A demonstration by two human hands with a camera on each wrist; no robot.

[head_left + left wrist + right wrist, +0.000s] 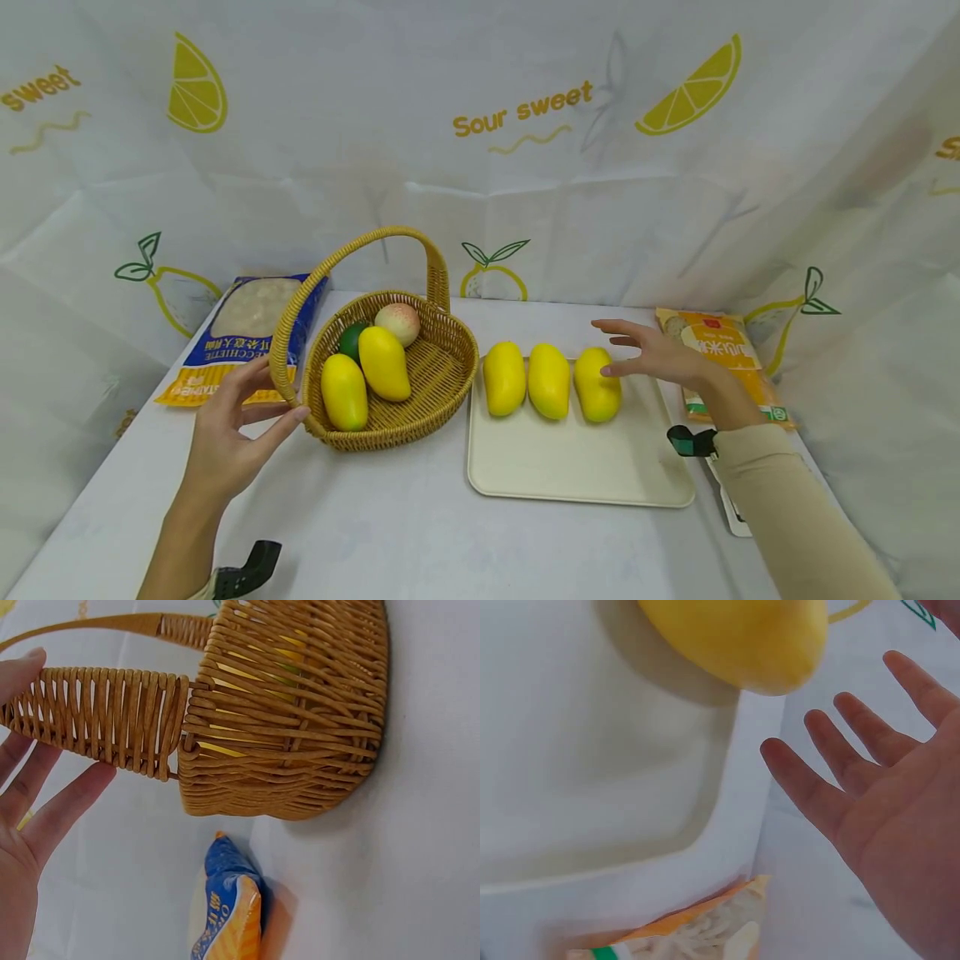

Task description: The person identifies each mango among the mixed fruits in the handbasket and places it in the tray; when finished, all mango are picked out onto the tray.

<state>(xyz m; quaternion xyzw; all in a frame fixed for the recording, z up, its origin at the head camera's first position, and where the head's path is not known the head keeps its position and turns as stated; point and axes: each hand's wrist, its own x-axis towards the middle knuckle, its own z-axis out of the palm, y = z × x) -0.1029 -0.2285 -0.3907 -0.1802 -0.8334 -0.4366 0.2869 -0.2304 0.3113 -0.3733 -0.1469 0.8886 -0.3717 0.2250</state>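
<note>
My left hand (pixel 228 442) pinches the lower left end of the handle (pixel 97 716) of a wicker basket (pixel 431 371). Thumb and fingers lie on opposite sides of that handle. In the basket are two yellow mangoes (pixel 384 362), a dark green fruit (pixel 351 340) partly hidden behind them, and a peach (pixel 398 323). To the right, three mangoes stand in a row on a cream tray (pixel 570 467). Over the tray's right part, my right hand (pixel 663 360) is spread beside the rightmost mango (pixel 597 392), fingers extended and nothing held; the right wrist view shows its fingers apart from the mango.
A blue and orange pasta bag (pixel 251 321) lies left of the basket, behind my left hand. An orange food bag (pixel 720 342) lies right of the tray, partly under my right arm. A white object (pixel 735 521) shows beside the right sleeve. A printed curtain (pixel 420 192) hangs behind the table.
</note>
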